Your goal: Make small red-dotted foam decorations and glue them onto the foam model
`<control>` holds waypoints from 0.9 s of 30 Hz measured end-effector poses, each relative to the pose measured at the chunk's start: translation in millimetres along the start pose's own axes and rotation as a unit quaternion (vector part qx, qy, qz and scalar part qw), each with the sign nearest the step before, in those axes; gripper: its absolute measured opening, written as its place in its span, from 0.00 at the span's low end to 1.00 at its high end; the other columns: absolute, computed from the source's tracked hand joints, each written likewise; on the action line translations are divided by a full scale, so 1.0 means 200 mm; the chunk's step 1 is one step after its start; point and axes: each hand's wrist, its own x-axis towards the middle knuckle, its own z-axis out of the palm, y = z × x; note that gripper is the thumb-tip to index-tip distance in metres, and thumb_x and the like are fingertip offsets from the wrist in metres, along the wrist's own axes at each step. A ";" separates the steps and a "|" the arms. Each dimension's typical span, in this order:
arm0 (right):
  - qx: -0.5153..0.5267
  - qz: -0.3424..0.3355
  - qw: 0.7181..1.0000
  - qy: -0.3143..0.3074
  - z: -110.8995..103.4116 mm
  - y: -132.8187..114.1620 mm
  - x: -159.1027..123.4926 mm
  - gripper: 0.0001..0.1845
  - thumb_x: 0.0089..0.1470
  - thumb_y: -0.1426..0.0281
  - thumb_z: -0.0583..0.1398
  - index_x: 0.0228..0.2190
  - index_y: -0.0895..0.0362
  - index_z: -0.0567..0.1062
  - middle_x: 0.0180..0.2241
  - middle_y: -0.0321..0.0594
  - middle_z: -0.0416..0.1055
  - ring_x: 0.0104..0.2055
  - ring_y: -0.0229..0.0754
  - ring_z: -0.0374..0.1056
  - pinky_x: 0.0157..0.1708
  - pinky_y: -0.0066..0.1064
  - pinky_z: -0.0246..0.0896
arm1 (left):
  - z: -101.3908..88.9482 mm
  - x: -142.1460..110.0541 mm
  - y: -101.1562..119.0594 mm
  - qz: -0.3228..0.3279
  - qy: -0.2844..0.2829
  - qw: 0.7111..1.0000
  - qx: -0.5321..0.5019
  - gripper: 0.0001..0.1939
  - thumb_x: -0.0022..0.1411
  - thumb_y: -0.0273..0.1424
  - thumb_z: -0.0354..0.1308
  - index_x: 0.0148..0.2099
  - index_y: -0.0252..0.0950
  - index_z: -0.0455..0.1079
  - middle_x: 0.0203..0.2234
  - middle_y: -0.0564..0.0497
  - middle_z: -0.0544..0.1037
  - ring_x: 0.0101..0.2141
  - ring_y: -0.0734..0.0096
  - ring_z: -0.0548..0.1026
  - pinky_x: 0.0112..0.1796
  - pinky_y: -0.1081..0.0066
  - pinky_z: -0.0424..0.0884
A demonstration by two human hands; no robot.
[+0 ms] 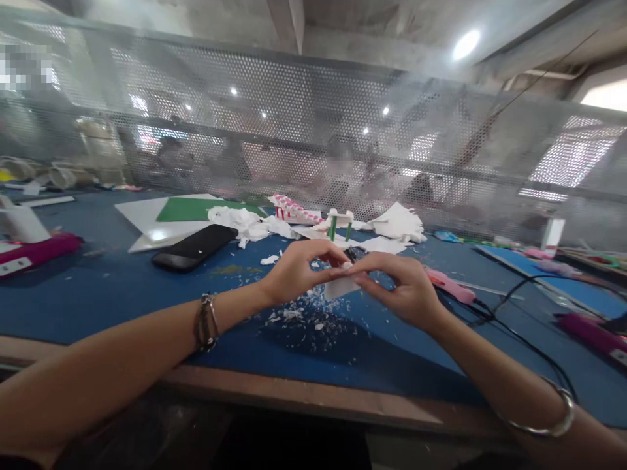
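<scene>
Both my hands meet above the middle of the blue table, fingertips together. My left hand (306,267) pinches a small white piece (341,286) that looks like paper or thin foam. From the other side my right hand (404,284) pinches the same piece with thumb and fingers. Part of it hangs below the fingertips; the rest is hidden by them. White shreds (294,314) and crumbs lie scattered on the table under my hands. Just behind my fingers stands a small white item on green legs (340,222).
A black phone (196,248) lies left, before a green sheet (196,209). Crumpled white scraps (240,222) and a white stack (399,223) lie behind. Right are a pink corded tool (453,286) and its black cable (524,343). A perforated metal screen (294,124) borders the back.
</scene>
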 end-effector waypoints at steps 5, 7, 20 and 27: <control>0.001 0.080 0.997 -0.013 0.00 0.00 0.00 0.06 0.46 0.73 0.58 0.29 0.55 0.74 0.27 0.33 0.75 0.28 0.33 0.69 0.28 0.23 0.64 | 0.01 0.00 -0.02 -0.127 -0.013 0.985 -0.120 0.06 0.49 0.31 0.57 0.30 0.32 0.68 0.23 0.51 0.73 0.25 0.77 0.70 0.28 0.77 0.67; 0.005 0.100 0.995 -0.020 0.00 -0.01 0.00 0.06 0.46 0.72 0.58 0.29 0.54 0.75 0.27 0.32 0.75 0.27 0.33 0.69 0.26 0.23 0.64 | 0.01 0.01 -0.02 -0.159 -0.026 0.972 -0.171 0.06 0.48 0.30 0.57 0.29 0.32 0.67 0.22 0.52 0.72 0.24 0.78 0.69 0.26 0.77 0.66; -0.180 -0.054 0.982 -0.014 0.00 0.00 -0.01 0.06 0.51 0.74 0.55 0.27 0.58 0.72 0.25 0.35 0.74 0.27 0.32 0.69 0.27 0.21 0.62 | 0.02 0.01 -0.05 -0.193 -0.057 0.957 -0.210 0.05 0.47 0.29 0.58 0.28 0.32 0.67 0.22 0.53 0.71 0.24 0.79 0.68 0.27 0.77 0.64; -0.167 0.016 0.985 -0.046 0.02 0.00 -0.01 0.06 0.52 0.73 0.52 0.28 0.58 0.69 0.25 0.35 0.71 0.26 0.32 0.65 0.26 0.22 0.59 | 0.03 0.01 -0.05 -0.203 -0.068 0.949 -0.233 0.04 0.46 0.27 0.58 0.27 0.32 0.67 0.20 0.55 0.70 0.23 0.80 0.66 0.25 0.77 0.61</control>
